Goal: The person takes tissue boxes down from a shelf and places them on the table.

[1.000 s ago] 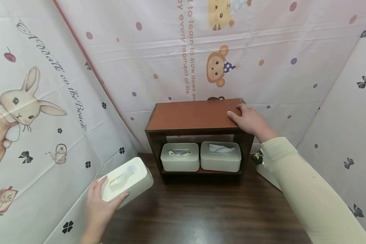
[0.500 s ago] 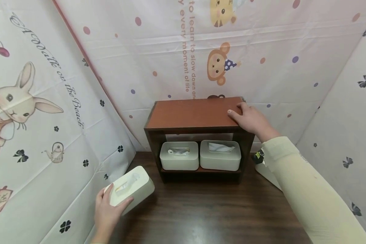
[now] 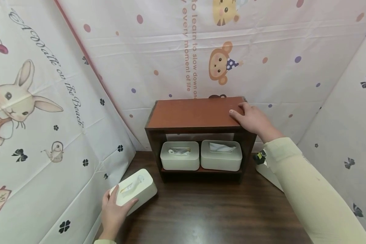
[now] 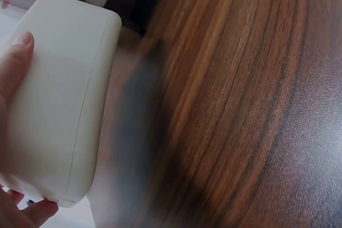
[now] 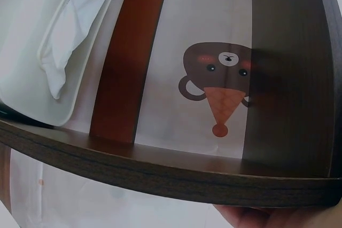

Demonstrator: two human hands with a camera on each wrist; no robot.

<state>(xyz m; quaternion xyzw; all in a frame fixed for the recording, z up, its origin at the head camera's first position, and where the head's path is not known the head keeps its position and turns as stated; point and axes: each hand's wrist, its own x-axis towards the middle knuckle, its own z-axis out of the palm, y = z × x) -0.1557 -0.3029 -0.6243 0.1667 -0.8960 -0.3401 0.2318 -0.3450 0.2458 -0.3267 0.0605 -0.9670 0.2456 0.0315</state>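
My left hand (image 3: 114,210) grips a white tissue box (image 3: 144,194) at its near end, thumb along one long side, fingers along the other. The box is tilted close over the dark wood tabletop (image 4: 240,105), a tissue showing in its top slot. In the left wrist view, its smooth side (image 4: 59,78) faces the camera. My right hand (image 3: 253,119) holds the top right corner of a small brown shelf (image 3: 195,113), thumb on the top board. Two more tissue boxes, a left one (image 3: 180,161) and a right one (image 3: 221,161), sit side by side inside the shelf.
A pale object with a black and yellow label (image 3: 259,157) stands right of the shelf, partly hidden by the sleeve (image 3: 305,183). Printed cloth (image 3: 170,44) hangs behind the shelf and along both sides. The left cloth (image 3: 91,162) comes down near my left hand.
My left hand has brought the tissue box down and slightly right, nearer the tabletop. My right hand keeps its place on the shelf corner. The view has shifted slightly.
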